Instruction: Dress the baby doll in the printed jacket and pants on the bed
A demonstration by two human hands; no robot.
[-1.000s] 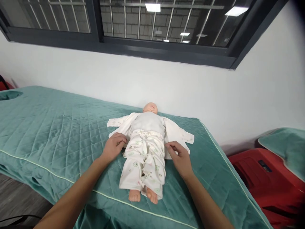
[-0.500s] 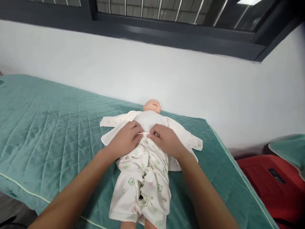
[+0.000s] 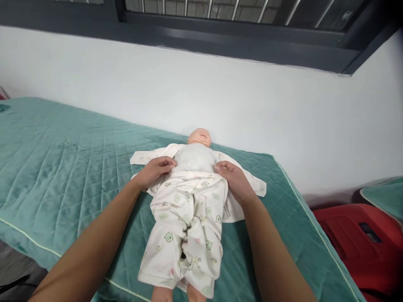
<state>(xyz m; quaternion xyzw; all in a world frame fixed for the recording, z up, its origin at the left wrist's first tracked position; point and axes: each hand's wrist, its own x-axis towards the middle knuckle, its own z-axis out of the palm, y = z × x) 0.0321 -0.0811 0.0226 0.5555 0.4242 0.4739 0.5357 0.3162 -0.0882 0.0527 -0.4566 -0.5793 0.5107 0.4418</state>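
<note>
A baby doll lies on its back on a green quilted cover, head toward the wall. It wears white printed pants with the waistband across its belly. An open white jacket is spread out under its grey-white torso. My left hand is at the left side of the waist, thumb and fingertips pinched together. My right hand is closed in a similar pinch at the right side. What little either pinch holds is too small to make out.
A white wall rises right behind the doll's head, below a dark window frame with bars. A red case or chair stands beyond the cover's right edge, with green cloth behind it.
Both hands have moved apart from the middle of the waistband out to its two sides. The waistband now shows flat across the belly.
</note>
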